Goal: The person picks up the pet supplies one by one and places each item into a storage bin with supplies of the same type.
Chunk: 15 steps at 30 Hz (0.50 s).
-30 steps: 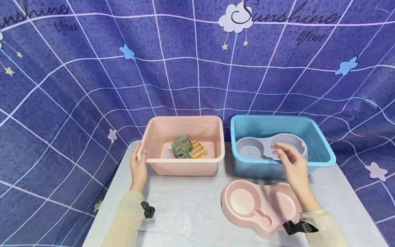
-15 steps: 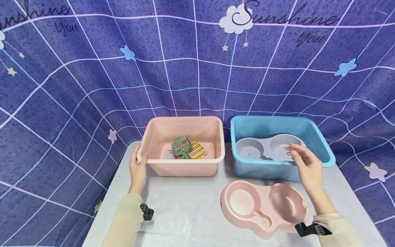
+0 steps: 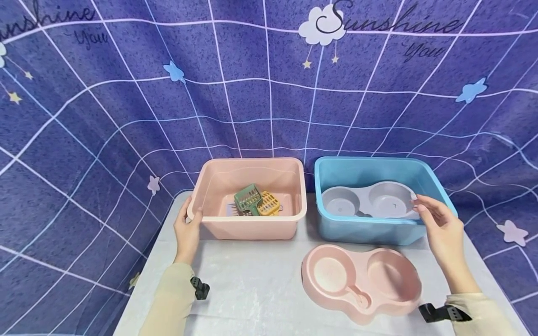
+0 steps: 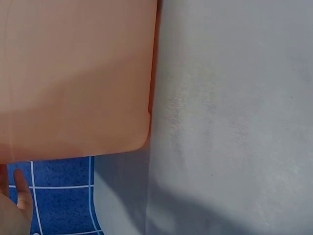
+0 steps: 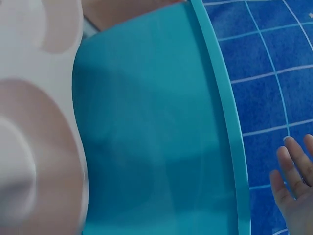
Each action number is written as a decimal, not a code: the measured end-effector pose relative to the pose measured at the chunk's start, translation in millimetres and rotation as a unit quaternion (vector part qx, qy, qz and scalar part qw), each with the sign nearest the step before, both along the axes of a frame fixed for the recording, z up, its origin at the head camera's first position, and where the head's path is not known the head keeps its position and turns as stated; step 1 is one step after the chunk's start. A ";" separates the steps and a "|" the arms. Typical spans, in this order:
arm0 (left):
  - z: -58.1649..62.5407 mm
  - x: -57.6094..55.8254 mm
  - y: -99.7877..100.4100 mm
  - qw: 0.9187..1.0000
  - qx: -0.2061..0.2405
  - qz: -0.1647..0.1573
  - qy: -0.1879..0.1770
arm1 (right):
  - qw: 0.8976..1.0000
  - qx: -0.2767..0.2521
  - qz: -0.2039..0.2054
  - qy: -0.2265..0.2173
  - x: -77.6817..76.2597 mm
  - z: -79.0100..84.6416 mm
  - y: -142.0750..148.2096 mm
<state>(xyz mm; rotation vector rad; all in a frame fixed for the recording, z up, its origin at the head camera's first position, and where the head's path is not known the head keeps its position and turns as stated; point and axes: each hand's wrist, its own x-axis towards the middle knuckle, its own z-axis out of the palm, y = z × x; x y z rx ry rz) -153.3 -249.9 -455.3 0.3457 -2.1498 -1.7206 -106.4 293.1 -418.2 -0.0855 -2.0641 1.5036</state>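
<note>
My left hand grips the front left corner of a pink litter box, thumb near the rim and fingers along the outer side. Inside lie a green litter scoop and a yellow litter scoop. My right hand hovers by the front right corner of a blue litter box, fingers loosely bent with nothing in them. The right wrist view has these fingers apart from the blue rim. A grey double pet bowl sits in the blue box.
A pink double pet bowl lies on the grey-white tabletop in front of the blue box. Behind both boxes hangs a purple-blue curtain with a grid and stars. A narrow gap separates the boxes.
My right hand has moved right, from over the middle of the blue litter box to its right corner, uncovering the pink double pet bowl. My left hand has stayed on the pink box.
</note>
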 end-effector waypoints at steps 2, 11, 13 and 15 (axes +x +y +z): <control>-0.3 -0.7 1.0 1.000 0.001 -0.001 0.001 | 1.000 0.011 -0.013 -0.001 1.7 0.7 4.8; -2.2 0.0 1.9 1.000 0.000 0.001 0.009 | 0.999 0.023 -0.048 -0.001 4.5 1.5 25.3; -1.7 0.3 2.7 1.000 -0.002 0.003 0.011 | 0.998 0.015 -0.055 -0.007 4.4 1.1 29.4; -0.9 0.6 3.4 1.000 -0.003 0.006 0.013 | 0.998 0.012 -0.060 -0.015 4.0 0.8 32.7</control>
